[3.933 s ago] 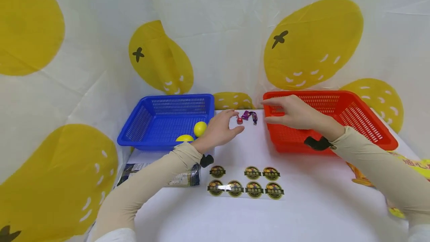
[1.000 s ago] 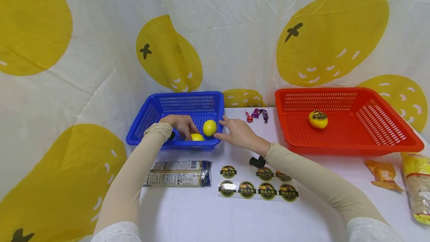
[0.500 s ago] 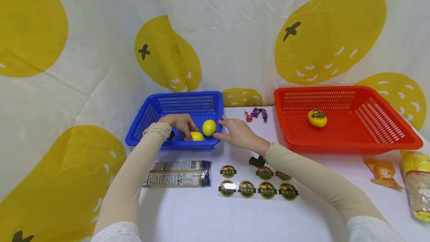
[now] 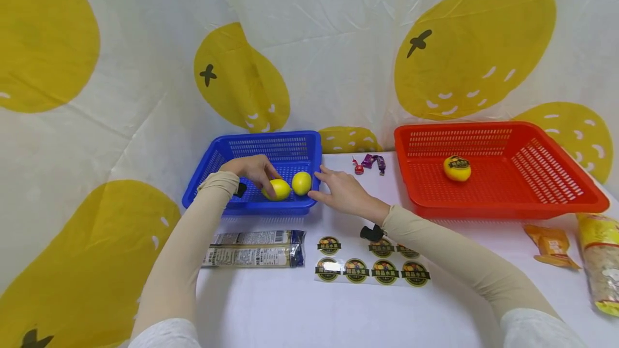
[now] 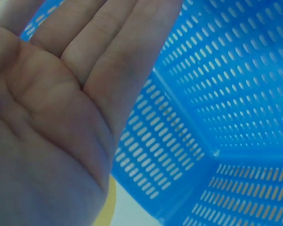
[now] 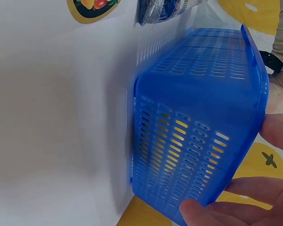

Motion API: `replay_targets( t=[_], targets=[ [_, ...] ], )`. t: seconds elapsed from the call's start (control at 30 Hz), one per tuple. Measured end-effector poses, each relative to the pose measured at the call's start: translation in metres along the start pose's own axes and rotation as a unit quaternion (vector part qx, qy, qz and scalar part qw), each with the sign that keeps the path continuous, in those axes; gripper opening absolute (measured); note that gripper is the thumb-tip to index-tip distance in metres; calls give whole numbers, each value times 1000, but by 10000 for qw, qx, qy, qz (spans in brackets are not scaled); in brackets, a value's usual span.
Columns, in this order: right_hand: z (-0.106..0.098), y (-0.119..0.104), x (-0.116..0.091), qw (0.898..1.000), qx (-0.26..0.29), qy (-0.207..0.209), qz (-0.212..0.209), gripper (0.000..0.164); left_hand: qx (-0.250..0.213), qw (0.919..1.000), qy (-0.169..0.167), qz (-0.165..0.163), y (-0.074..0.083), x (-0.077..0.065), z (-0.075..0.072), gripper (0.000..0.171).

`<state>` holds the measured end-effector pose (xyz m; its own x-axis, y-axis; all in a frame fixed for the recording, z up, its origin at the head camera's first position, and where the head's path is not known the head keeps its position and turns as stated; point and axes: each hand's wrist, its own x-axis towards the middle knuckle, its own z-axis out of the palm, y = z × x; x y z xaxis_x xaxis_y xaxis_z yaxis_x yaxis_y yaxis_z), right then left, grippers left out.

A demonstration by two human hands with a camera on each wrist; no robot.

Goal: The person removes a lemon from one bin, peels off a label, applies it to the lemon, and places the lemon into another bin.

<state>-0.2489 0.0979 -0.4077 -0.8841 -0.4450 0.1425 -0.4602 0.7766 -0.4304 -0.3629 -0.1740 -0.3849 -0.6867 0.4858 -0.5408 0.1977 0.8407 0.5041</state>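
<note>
In the head view my left hand (image 4: 255, 172) reaches into the blue plastic basket (image 4: 263, 209) and grips a yellow lemon (image 4: 280, 190). The left wrist view shows the palm (image 5: 47, 122) beside perforated basket walls; the held fruit is out of sight there. A second lemon (image 4: 302, 183) lies just right of it. My right hand (image 4: 344, 192) touches the basket's right rim, thumb and fingers spread along it. Through the slots in the basket wall (image 6: 179, 141), yellow shows in the right wrist view. A third lemon (image 4: 456, 168), bearing a round label, sits in the red basket (image 4: 503, 210).
A clear sheet of round black-and-gold stickers (image 4: 355, 271) lies on the white table, partly under the right forearm. Left of it is a long printed packet (image 4: 251, 251). Small wrapped candies (image 4: 373, 162) lie between the baskets. An orange packet (image 4: 552, 246) and yellow bag (image 4: 601, 267) lie at right.
Earlier both hands were between the baskets. The left hand has since reached into the blue basket, and the lemon it grips has risen slightly. The right hand has stayed at the rim lately.
</note>
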Motion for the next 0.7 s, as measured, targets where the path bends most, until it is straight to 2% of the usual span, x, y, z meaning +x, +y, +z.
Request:
replay_targets(
  t=[0.2, 0.37, 0.57, 0.7],
  targets=[
    [-1, 1, -5, 10000, 69, 22, -46, 67, -10, 9995, 250, 173, -9, -8, -5, 56],
    [-4, 4, -13, 9998, 145, 60, -100, 68, -65, 9975, 627, 310, -11, -19, -8, 59],
    [-12, 10, -26, 9994, 278, 199, -24, 68, -55, 9926, 1140, 406, 3, -38, -10, 57],
    [-17, 14, -34, 9984, 457, 319, 36, 65, -94, 9909, 1207, 591, 16, -46, -11, 56]
  ],
)
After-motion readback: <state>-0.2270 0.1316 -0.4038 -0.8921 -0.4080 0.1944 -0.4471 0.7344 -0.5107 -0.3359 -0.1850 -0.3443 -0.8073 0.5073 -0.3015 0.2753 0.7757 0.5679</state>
